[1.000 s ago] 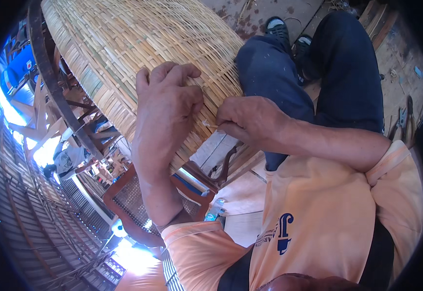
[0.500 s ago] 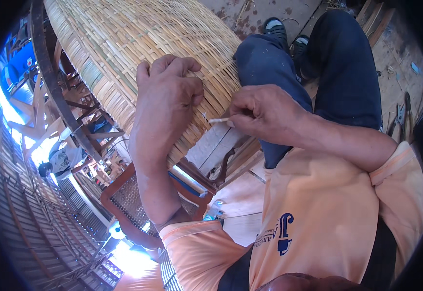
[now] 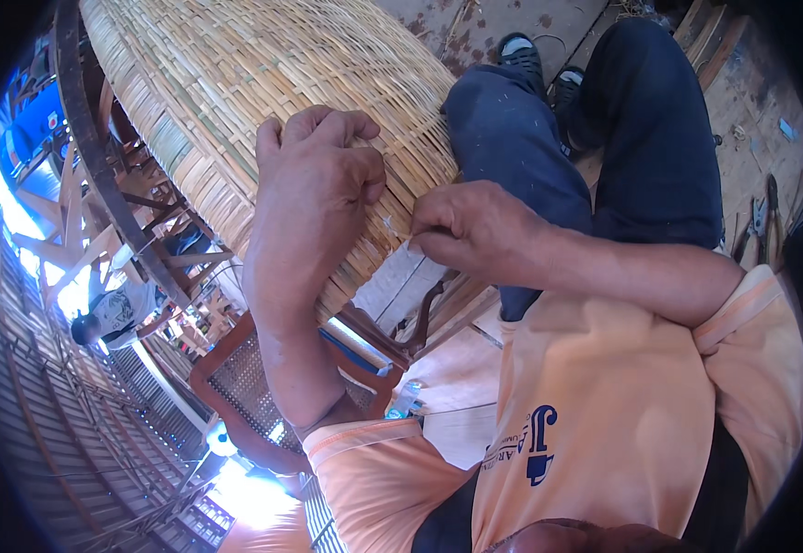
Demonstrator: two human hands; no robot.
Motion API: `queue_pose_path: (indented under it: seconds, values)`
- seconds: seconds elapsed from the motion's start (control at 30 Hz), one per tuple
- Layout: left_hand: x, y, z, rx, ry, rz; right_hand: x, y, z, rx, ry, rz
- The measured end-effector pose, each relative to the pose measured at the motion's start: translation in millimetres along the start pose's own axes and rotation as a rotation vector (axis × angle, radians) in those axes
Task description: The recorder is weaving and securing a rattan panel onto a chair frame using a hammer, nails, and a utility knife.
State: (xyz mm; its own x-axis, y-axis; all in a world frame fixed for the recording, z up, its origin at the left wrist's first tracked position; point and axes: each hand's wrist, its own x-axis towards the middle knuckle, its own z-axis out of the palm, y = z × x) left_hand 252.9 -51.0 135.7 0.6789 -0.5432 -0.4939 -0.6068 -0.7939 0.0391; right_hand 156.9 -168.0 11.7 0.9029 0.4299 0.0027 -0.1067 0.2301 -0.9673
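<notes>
- We see a large woven bamboo tray (image 3: 235,101) filling the upper left of the head view, tilted, its lower rim resting near the person's knees.
- Our left hand (image 3: 314,189) lies flat over the tray's woven face near its lower edge, the fingers curled down onto the strips and pressing on them; it grips nothing else that we can see.
- Our right hand (image 3: 475,230) sits just beside the left hand, at the tray's edge, its fingertips (image 3: 420,241) pinched together against the weave. We cannot tell whether a thin strip lies between them.
- The two hands are close but not touching, both at the same stretch of the tray's rim.
- Below the tray's edge, a wooden chair (image 3: 263,387) with a cane back stands on the floor.
- To the right of the tray, the legs in dark trousers (image 3: 604,138) stretch away, feet in dark shoes (image 3: 521,51) on the stained floor (image 3: 512,18).
- Far right of the tray, a few hand tools (image 3: 765,221) lie on the ground.
</notes>
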Motion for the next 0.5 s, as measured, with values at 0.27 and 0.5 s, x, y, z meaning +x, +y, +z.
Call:
queue_pose_path:
  seconds: [0.27, 0.5]
  values:
    - [0.2, -0.2, -1.2, 0.047, 0.026, 0.016, -8.6, 6.6, -5.5, -0.227, 0.000, -0.270]
    - [-26.5, -5.2, -29.6, -0.154, 0.756, -0.122, -13.7, -1.6, -41.2, -0.304, -0.098, -0.231]
